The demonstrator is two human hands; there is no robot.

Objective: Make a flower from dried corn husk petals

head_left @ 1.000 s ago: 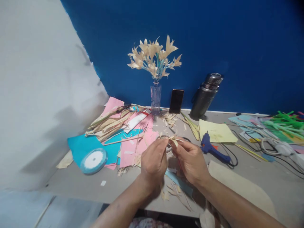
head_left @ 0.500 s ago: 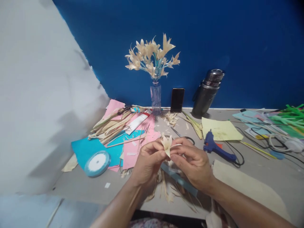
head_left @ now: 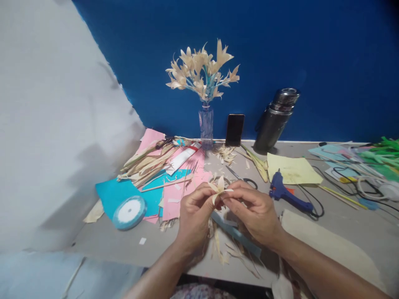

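Observation:
Between my fingertips is a pale cream flower that looks made of dried husk, its pointed petals spread outward. My left hand pinches it from the left with thumb and forefinger. From the other side my right hand grips its petals the same way. Both hands are closed above the table, and the flower's base is hidden behind the fingers. Under them lie a light-blue strip and scattered husk shreds. Just beyond my right hand are scissors with dark handles.
Similar flowers stand in a clear bottle by a phone and a thermos. A blue glue gun with its cord lies right. Left are a ribbon roll, dried husks and pink paper.
The flower has turned in my fingers, from upright with petals pointing up to tipped with petals splayed toward me. Both hands keep hold; the camera view has shifted slightly.

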